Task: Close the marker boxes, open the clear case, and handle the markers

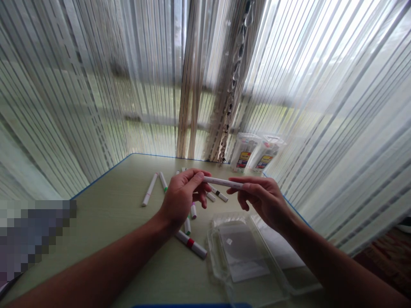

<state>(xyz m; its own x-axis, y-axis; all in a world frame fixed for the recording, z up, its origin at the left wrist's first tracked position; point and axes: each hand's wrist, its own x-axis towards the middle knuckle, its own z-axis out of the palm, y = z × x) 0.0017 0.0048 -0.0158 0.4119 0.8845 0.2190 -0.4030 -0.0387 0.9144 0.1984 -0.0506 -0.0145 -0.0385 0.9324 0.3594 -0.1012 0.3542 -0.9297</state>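
Between both hands a slim white marker (222,182) is held level above the table. My left hand (183,194) pinches its left end between thumb and fingers. The other end sits in the closed fingers of my right hand (263,196). Below and around my left hand lie several white markers: one with a red band (191,244), one with a black band (218,193), one with a pink line (150,190), and others with green or purple bands, partly hidden by the hand. An open clear plastic case (213,252) lies beneath my right hand, with white paper (244,252) in or under it.
Two clear containers with colourful labels, a left one (244,154) and a right one (267,156), stand at the table's back right corner. Striped sheer curtains (154,85) hang behind the pale green table (109,222) with its blue edge. A blurred patch covers the left edge.
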